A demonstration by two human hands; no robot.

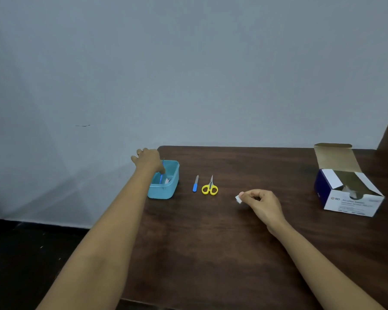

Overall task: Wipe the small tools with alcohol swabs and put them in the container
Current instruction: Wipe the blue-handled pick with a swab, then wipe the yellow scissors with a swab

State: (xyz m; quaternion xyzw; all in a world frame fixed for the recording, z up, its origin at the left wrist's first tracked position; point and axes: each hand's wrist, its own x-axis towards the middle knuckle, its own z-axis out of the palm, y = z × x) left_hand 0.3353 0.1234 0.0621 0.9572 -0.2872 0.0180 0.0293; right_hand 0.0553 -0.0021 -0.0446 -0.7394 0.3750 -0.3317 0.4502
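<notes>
Grey-blue wall [211, 74] behind; dark floor [20, 253] at 8 o'clock. Dark wooden table [211, 242].

Left hand [148, 161] reaches to 10 o'clock over a blue container [166, 192], fingers curled down against a thin blue tool [160, 177] standing tilted inside it; cannot tell if they pinch it. Small metal piece [167, 180] also inside.

At 11 o'clock lie a blue file [195, 184], then yellow scissors [210, 188].

Right hand [263, 203], centre-right, pinches a white swab [238, 199] just above the table.

Open swab box [347, 193] at 2 o'clock.
</notes>
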